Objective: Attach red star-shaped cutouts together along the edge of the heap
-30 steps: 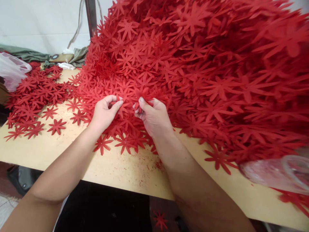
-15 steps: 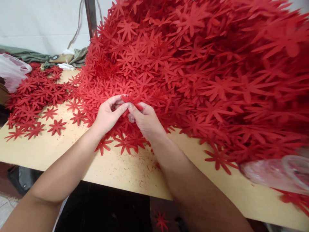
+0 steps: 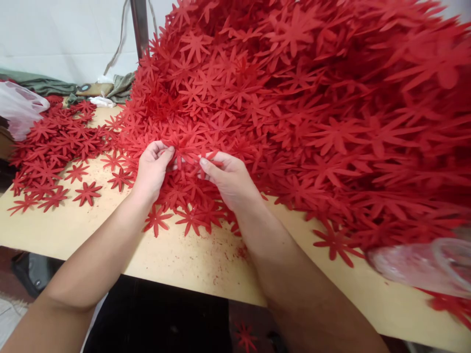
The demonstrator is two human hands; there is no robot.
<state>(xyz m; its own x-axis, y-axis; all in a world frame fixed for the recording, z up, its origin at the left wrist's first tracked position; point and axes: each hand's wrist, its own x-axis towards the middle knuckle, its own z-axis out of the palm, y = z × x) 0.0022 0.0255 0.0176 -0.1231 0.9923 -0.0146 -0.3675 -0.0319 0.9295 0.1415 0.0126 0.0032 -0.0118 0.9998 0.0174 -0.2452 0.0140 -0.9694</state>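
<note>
A red flower-shaped piece (image 3: 184, 151) with long narrow petals is stretched between my two hands, in front of a large heap of similar red pieces (image 3: 265, 113). My left hand (image 3: 153, 164) pinches its left side between thumb and fingers. On the other side, my right hand (image 3: 226, 174) has its thumb pressed toward the fingers, with red petals between them. The fingertips of both hands are partly hidden behind the red material. Below the hands, several loose flower pieces (image 3: 191, 218) rest at the heap's front edge.
A smaller pile of red flowers (image 3: 55, 142) lies at the left of the pale table (image 3: 165, 260), beside a white plastic bag (image 3: 22, 108). Green cloth (image 3: 40, 84) lies by the wall. A clear plastic item (image 3: 412, 264) sits at the right front.
My hands have moved apart, the left one leftward and the right one slightly rightward. The red piece between them, bunched up before, is now spread out.
</note>
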